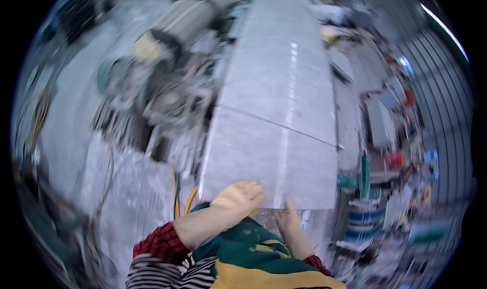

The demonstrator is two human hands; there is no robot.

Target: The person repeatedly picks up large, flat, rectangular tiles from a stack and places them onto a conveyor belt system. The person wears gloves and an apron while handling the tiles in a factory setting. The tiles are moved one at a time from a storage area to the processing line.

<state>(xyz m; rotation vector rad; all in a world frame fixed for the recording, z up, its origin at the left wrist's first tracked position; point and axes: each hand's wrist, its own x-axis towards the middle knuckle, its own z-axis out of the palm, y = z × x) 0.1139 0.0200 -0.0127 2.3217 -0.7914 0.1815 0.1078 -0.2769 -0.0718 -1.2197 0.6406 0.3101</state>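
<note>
A pale grey stone slab [264, 159] with a polished top lies before me. A thin dark seam parts it from a second, longer slab [276, 60] beyond. My left hand [238, 197] rests palm down on the near edge, left of the middle, its fingers lying on top. At the same edge, farther right, my right hand [288, 218] has a fingertip or thumb raised against the stone. The rest of its fingers are hidden at or below the edge, and motion blurs the picture.
Left of the slabs stands a machine [172, 96] with a large grey cylinder [190, 17]. Yellow and black hoses [190, 200] hang near my left forearm. A blue drum [365, 220] and a green upright piece [365, 177] stand at the right, before a ribbed wall [436, 81].
</note>
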